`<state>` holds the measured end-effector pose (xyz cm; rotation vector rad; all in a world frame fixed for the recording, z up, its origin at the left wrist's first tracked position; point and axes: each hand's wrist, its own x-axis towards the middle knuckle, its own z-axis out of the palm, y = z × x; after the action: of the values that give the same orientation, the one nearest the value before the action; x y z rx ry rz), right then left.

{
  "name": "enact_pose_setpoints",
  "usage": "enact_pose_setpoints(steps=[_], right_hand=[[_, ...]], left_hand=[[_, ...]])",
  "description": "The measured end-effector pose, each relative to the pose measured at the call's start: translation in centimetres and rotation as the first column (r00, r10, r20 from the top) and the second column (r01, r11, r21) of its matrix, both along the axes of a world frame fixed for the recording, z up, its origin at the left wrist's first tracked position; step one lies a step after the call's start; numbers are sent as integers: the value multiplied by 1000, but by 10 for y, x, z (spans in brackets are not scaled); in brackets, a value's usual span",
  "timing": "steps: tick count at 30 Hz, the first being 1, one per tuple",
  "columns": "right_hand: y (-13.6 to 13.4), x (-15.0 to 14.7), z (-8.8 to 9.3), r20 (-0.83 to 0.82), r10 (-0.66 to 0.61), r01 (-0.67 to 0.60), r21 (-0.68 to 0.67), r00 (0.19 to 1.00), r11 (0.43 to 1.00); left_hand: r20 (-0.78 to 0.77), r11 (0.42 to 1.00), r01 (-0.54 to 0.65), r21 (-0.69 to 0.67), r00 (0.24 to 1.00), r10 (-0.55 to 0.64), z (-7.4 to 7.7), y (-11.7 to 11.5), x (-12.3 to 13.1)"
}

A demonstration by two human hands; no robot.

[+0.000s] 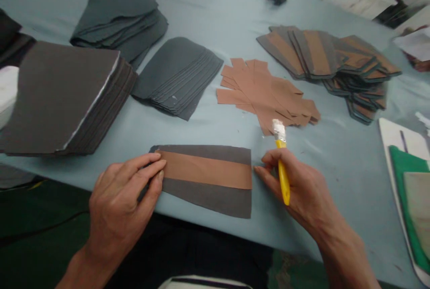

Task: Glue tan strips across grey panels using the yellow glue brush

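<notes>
A dark grey panel point(215, 201) of leather-like sheet lies near the table's front edge, with a tan strip point(208, 171) lengthwise across it. My left hand point(126, 199) pinches the left end of the strip and panel, with thumb and fingers pressed together there. Just past the panel's right end is my right hand point(295, 179), closed around a brush point(283, 170). The brush has a yellow handle, and its white-coated bristles point away from me. Its fingertips are close to the strip's right end.
Loose tan strips point(258, 87) are heaped beyond the panel. Stacks of grey panels point(178, 74), more grey pieces point(117, 15) and a thick dark stack point(60, 92) stand left. Panels bearing strips point(316, 53) are piled at right, near a white board point(389, 145) with green material.
</notes>
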<state>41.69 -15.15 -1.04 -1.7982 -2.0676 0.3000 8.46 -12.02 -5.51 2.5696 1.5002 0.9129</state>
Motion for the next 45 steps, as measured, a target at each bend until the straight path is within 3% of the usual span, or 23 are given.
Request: enact_pose_setpoints(steps=[5,9,12,16,24,31,45], right_hand=[[0,-34,9,-124,12,3,124,992,992],[11,-74,-5,-133,150,-122,195,980,973],[15,-84,-21,-46,154,-138,242,987,960],[10,-75,-32,-8,158,-150,272,987,951],[-2,-57,-33,80,139,-157,293,987,943],[-12,-36,-37,148,38,-88,345,988,934],[-14,-34,-31,203,126,-205,440,971,874]], left_hand=[[16,1000,-10,21,1000,10,0,-1,1],[34,999,-41,-8,999,41,1,-4,3],[57,997,-67,-26,996,68,0,-6,4],[86,996,-87,-31,992,89,0,-7,6],[106,990,-120,-72,986,127,1,-7,7],[40,986,-155,-67,987,158,1,-8,9],[-148,995,-95,17,984,96,4,-3,8]])
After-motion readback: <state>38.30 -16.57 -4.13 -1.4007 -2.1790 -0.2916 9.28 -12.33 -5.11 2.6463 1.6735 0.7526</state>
